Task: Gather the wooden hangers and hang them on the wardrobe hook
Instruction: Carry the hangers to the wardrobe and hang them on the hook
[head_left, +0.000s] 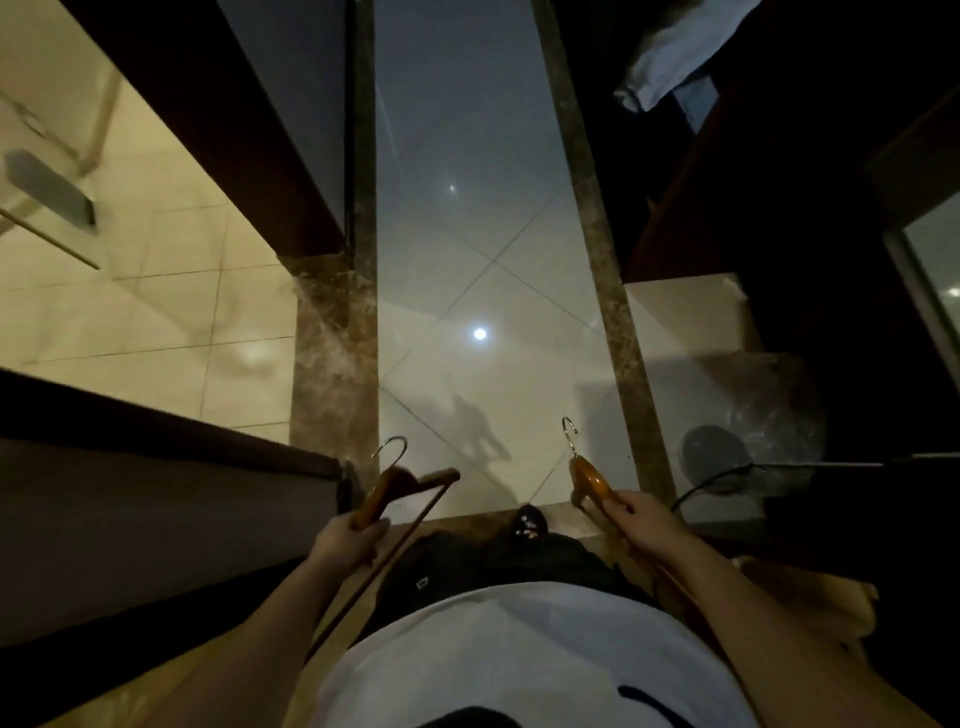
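Apparently the gathering step is done and the carry is in hand. The left hand (347, 538) has its fingers (375, 527) curled shut around a brown wooden hanger with a silver metal hook (402, 480), which juts forward past them; the right hand (644, 525) grips a second orange-brown wooden hanger (587, 480) likewise, hook ahead of its fingertips. Both hang over the glossy pale tiled floor (467, 270). No wardrobe hook is visible, so the next move probably calls for finding it and raising the hangers to it.
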